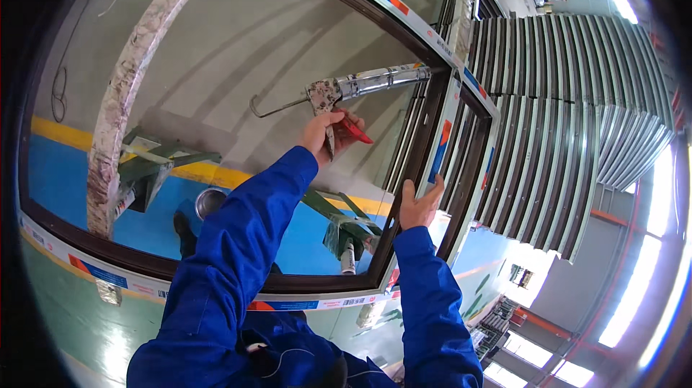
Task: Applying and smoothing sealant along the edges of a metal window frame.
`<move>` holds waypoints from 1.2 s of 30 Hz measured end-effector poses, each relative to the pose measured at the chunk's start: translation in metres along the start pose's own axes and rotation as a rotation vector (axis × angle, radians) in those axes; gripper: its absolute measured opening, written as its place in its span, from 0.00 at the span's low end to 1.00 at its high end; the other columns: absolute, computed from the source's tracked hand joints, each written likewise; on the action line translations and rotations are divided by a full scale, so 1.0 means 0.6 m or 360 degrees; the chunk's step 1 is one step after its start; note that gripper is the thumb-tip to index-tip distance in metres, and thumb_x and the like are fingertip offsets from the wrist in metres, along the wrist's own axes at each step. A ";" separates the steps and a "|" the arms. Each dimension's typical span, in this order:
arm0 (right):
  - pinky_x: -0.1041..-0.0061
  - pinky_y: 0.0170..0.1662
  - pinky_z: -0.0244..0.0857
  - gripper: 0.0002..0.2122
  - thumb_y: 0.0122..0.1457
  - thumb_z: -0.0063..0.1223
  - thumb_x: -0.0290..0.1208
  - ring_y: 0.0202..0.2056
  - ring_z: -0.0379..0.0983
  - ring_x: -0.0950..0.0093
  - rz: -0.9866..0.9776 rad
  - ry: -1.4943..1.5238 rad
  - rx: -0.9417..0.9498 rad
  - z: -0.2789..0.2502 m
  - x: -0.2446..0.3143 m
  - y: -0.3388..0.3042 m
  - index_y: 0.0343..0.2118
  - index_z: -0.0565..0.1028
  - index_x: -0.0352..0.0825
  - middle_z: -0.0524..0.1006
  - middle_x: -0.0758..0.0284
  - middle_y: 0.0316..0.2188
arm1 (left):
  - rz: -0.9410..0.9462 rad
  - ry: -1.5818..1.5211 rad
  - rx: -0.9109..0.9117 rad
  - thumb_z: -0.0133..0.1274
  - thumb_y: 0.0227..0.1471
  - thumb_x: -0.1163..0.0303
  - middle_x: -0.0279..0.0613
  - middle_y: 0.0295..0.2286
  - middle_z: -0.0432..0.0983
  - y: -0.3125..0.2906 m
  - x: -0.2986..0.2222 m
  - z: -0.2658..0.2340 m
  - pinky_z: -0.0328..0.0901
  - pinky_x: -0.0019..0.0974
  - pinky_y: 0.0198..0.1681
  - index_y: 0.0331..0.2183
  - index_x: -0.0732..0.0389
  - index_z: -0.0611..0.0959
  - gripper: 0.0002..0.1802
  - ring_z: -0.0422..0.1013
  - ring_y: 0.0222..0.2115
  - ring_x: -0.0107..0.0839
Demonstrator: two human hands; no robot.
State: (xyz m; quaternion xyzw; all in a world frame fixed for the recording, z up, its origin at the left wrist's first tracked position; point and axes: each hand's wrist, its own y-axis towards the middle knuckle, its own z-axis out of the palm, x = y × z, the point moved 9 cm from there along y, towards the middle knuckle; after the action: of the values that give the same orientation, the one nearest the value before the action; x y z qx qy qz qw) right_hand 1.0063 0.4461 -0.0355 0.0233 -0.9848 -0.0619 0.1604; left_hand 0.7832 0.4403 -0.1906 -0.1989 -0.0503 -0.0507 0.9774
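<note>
My left hand (331, 136) is closed around the handle and red trigger (355, 131) of a caulking gun (324, 94). The gun carries a silver sealant tube (382, 79), and its hooked rod sticks out to the left. The tube's nozzle end points right, at the inner edge of a dark brown window frame (408, 164); the very tip is hard to make out. On the frame's dividing bar rests my right hand (422, 204), thumb apart from the fingers. Protective film with blue and orange patches (441, 144) covers the bar's face.
Under the frame run a wrapped support beam (119, 92) and green metal stands (148, 172). A round metal tin (210, 202) is on the blue floor. Stacked long metal profiles (537, 164) fill the right side. A thin cord (59, 96) lies at far left.
</note>
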 end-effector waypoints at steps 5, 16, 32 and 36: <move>0.63 0.56 0.54 0.34 0.49 0.57 0.38 0.53 0.61 0.53 0.0027 0.0025 -0.0007 0.003 0.001 0.003 0.55 0.55 0.30 0.63 0.48 0.51 | -0.0002 -0.0003 0.0015 0.47 0.55 0.65 0.41 0.29 0.76 0.009 0.015 -0.029 0.73 0.43 0.35 0.32 0.60 0.75 0.09 0.75 0.33 0.38; 0.64 0.57 0.53 0.32 0.52 0.56 0.39 0.53 0.61 0.54 -0.0029 0.0012 0.0004 -0.001 0.013 -0.001 0.55 0.55 0.30 0.64 0.48 0.50 | -0.0080 -0.0035 0.0097 0.48 0.55 0.63 0.39 0.27 0.76 0.000 0.023 -0.025 0.74 0.43 0.36 0.32 0.58 0.76 0.09 0.76 0.31 0.36; 0.63 0.58 0.50 0.32 0.52 0.55 0.39 0.56 0.58 0.51 0.0039 0.0081 0.0017 0.001 0.009 0.001 0.56 0.55 0.29 0.62 0.44 0.51 | 0.0004 -0.0097 -0.0044 0.49 0.52 0.64 0.37 0.20 0.73 0.013 0.023 -0.032 0.72 0.41 0.29 0.27 0.57 0.74 0.07 0.73 0.23 0.33; 0.63 0.59 0.49 0.32 0.52 0.55 0.39 0.56 0.57 0.51 0.0025 0.0100 0.0010 0.000 0.008 0.001 0.55 0.55 0.29 0.61 0.43 0.51 | 0.0045 0.0011 -0.0125 0.50 0.51 0.63 0.37 0.20 0.73 0.000 0.013 -0.019 0.71 0.41 0.28 0.26 0.56 0.74 0.08 0.73 0.22 0.33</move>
State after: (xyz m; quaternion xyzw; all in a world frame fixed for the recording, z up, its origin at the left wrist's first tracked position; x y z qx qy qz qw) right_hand 1.0016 0.4461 -0.0336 0.0179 -0.9797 -0.0567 0.1917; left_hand 0.7919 0.4354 -0.2000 -0.2375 -0.0422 -0.0395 0.9697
